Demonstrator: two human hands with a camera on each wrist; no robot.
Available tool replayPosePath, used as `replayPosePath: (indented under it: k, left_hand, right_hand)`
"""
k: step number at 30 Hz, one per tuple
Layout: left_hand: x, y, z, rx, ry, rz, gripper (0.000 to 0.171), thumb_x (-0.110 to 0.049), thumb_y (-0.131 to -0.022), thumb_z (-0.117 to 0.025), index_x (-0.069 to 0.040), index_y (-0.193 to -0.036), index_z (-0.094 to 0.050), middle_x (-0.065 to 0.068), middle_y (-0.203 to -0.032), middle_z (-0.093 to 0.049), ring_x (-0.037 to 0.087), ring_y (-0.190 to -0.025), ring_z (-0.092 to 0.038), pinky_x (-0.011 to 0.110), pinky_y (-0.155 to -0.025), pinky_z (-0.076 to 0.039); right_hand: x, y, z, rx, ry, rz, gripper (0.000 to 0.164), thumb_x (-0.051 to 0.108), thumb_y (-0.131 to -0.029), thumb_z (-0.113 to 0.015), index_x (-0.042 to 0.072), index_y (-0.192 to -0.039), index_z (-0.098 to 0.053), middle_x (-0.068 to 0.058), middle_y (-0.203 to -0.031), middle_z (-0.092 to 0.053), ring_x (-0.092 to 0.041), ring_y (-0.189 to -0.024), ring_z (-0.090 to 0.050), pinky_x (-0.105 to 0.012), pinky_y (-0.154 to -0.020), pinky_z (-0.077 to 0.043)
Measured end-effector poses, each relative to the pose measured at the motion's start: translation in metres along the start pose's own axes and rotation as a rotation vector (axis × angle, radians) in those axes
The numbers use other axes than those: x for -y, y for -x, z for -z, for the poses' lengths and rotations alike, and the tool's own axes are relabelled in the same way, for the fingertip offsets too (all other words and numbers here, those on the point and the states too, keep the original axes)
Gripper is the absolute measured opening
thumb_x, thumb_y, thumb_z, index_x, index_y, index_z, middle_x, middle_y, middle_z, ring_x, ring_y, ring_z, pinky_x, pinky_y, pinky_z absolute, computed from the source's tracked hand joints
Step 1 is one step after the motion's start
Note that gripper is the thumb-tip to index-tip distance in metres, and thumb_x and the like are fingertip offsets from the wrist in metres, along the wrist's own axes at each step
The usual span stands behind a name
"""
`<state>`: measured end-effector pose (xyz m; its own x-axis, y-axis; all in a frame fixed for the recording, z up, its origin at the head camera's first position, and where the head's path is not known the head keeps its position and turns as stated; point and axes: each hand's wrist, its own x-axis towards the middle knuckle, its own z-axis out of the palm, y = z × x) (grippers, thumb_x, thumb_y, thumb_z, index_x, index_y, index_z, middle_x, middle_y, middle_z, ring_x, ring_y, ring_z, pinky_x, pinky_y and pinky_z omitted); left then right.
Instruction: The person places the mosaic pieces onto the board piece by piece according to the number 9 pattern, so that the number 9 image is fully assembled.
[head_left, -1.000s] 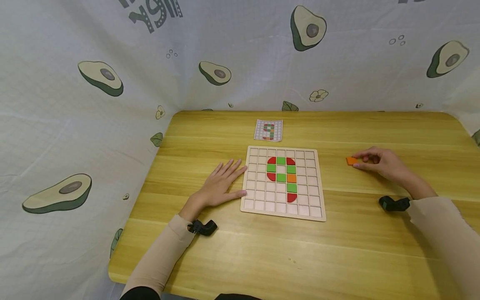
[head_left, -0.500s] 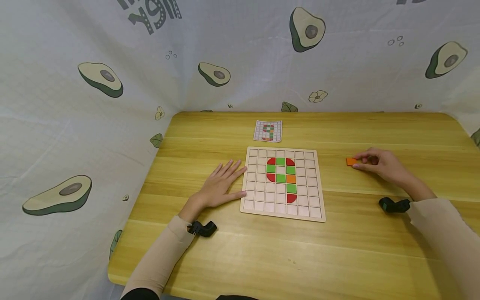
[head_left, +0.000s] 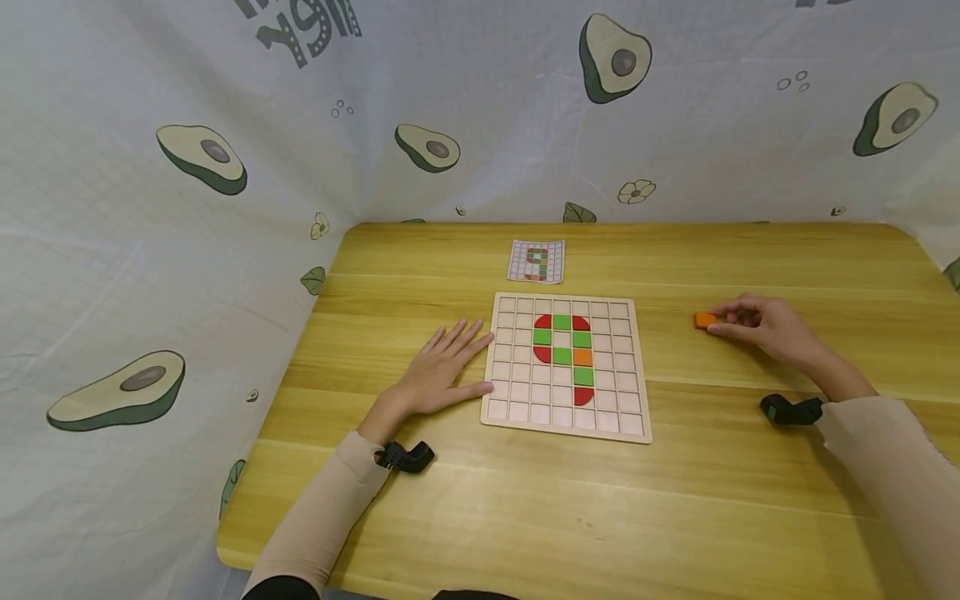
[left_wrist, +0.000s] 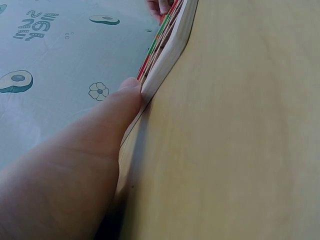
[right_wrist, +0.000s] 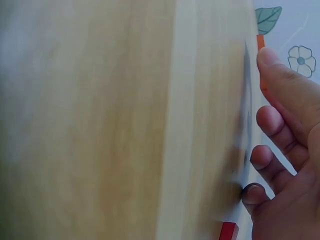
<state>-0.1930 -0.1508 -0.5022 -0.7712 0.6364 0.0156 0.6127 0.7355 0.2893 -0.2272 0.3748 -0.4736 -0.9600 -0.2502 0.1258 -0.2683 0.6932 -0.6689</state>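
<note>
In the head view a square wooden grid board [head_left: 613, 392] lies mid-table, with red, green and orange tiles forming a figure like a 9. My left hand [head_left: 438, 375] is spread flat on the table, fingertip and thumb touching the board's left edge. The left wrist view has its thumb [left_wrist: 131, 86] against the board's side [left_wrist: 172, 52]. Right of the board, my right hand [head_left: 768, 327] pinches an orange square tile [head_left: 703, 320] between thumb and fingers. Up close in the right wrist view, this orange tile [right_wrist: 261, 42] is partly covered by the thumb.
Behind the board lies a small card [head_left: 536, 262] printed with a coloured grid pattern. A red piece [right_wrist: 229, 231] shows at the bottom of the right wrist view. A white avocado-print cloth [head_left: 510, 108] hangs behind the table [head_left: 465, 517].
My right hand has shifted very slightly, and the orange tile in its pinch has tilted a little. The left hand and the board stay where they were.
</note>
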Motion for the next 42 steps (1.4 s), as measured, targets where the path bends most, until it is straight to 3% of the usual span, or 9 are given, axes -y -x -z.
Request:
replayPosePath:
  k: [22, 42]
  left_hand:
    - [0.000, 0.001, 0.000, 0.011, 0.002, 0.002, 0.082, -0.065, -0.098, -0.043, -0.028, -0.162, -0.008, 0.001, -0.168, -0.001, 0.023, -0.153, 0.005, 0.043, -0.121, 0.007]
    - [0.000, -0.001, 0.001, 0.016, -0.004, 0.006, 0.082, -0.066, -0.098, -0.042, -0.028, -0.162, -0.008, 0.001, -0.168, 0.000, 0.022, -0.153, 0.005, 0.041, -0.120, 0.009]
  right_hand:
    - [0.018, 0.001, 0.003, 0.008, 0.017, -0.046, 0.028, 0.015, -0.095, -0.071, -0.006, -0.114, -0.069, -0.009, -0.085, -0.058, -0.013, -0.069, -0.047, -0.024, -0.055, -0.039]
    - [0.041, -0.001, 0.002, -0.030, 0.034, 0.011, 0.024, 0.014, -0.091, -0.075, -0.002, -0.109, -0.071, -0.007, -0.080, -0.056, -0.013, -0.072, -0.044, -0.026, -0.055, -0.032]
